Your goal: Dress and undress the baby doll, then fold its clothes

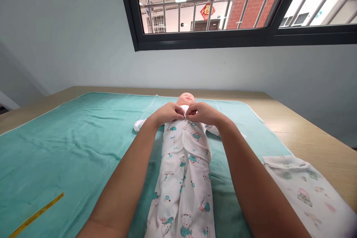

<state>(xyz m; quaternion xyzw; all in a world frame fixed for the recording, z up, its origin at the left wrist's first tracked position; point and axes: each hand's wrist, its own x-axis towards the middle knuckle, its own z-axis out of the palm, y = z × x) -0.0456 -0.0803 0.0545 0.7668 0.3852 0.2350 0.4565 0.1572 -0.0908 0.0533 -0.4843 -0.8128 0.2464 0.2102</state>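
The left hand [167,112] and right hand [205,113] pinch the shirt [174,139] between their fingers [180,111]; the doll's head [186,98] lies just beyond them, the pants [192,189] on their near side.

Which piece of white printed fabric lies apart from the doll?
The loose piece at lower right, overlapping the edge of the teal cloth; the top and trousers lie together below the doll's head.

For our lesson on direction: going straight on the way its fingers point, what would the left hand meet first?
Probably the right hand: the left hand points across the shirt towards it. They look very close; whether they touch is unclear.
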